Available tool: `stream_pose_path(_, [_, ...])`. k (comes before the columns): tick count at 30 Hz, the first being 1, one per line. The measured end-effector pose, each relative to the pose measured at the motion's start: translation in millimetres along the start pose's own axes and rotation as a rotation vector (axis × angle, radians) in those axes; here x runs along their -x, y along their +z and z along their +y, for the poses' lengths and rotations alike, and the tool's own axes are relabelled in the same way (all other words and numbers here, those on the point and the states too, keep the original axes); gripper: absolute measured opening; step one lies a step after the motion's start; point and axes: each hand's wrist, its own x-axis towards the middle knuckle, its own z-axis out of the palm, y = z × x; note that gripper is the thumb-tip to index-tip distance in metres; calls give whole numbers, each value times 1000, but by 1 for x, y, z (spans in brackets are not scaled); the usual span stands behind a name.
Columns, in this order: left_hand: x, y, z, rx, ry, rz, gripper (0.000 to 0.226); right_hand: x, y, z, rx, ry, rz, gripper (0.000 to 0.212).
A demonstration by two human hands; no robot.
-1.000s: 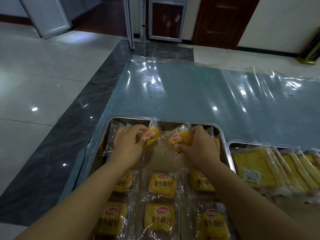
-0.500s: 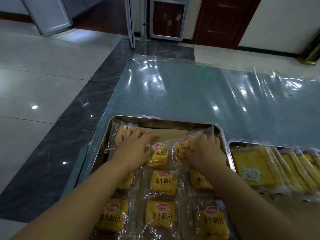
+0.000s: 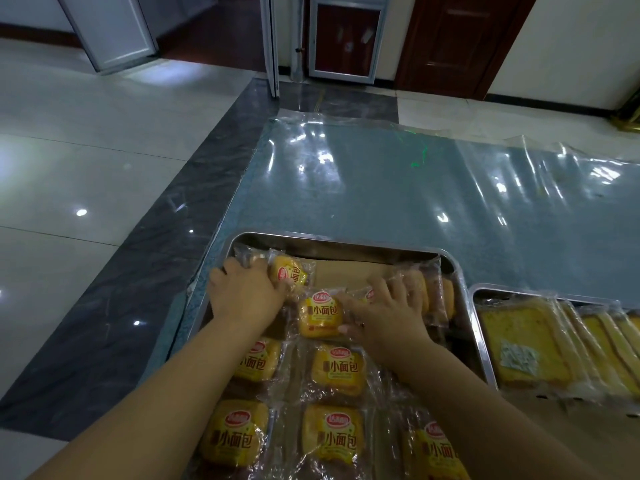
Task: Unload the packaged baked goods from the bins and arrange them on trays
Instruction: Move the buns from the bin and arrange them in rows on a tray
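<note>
As film (image 3: 381, 181) covers tbl (image 3: 239, 209) under tray (image 3: 346, 239), floor (image 3: 86, 150) shines.

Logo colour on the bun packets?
Red, on the yellow bun packets; head view shows it best.

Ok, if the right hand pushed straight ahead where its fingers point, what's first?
Probably the leaning bread packets just ahead of the right hand; past them, the far wall of the metal tray. Depth is unclear.

there are two metal trays, the left tray (image 3: 346, 242) and the right tray (image 3: 483, 341). about ten small bread packs (image 3: 320, 317) show, with some hidden under arms. at least four sliced cake packs (image 3: 519, 348) show. there are two hands, the left hand (image 3: 247, 296) and the right hand (image 3: 388, 320), and one plastic sheet (image 3: 381, 188).
</note>
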Motion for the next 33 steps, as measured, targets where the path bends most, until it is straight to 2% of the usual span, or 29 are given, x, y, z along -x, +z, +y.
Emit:
stream_pose_path(4, [-1,0,5,320,-6,-59,37,0,3,2,13,12,-21,58])
stream_pose_path(8, [-6,2,7,542,-90,-103,39,2,5,4,-27,19,-26,57])
stream_pose_path(16, [-11,-3,13,639,-42,-115,11,5,9,5,-84,30,-34,55])
stream_pose_path(20, [-14,-13,9,701,44,-49,10,4,10,4,-84,36,-27,54])
stream_pose_path(24, [-16,-32,3,597,164,114,11,-2,10,-3,-99,29,-7,54])
stream_pose_path(28, [-20,-52,-9,524,303,240,16,-15,7,-14,-149,43,-67,55])
stream_pose_path(33, [-20,-61,-15,505,362,280,18,-30,5,-40,-215,21,-94,55])
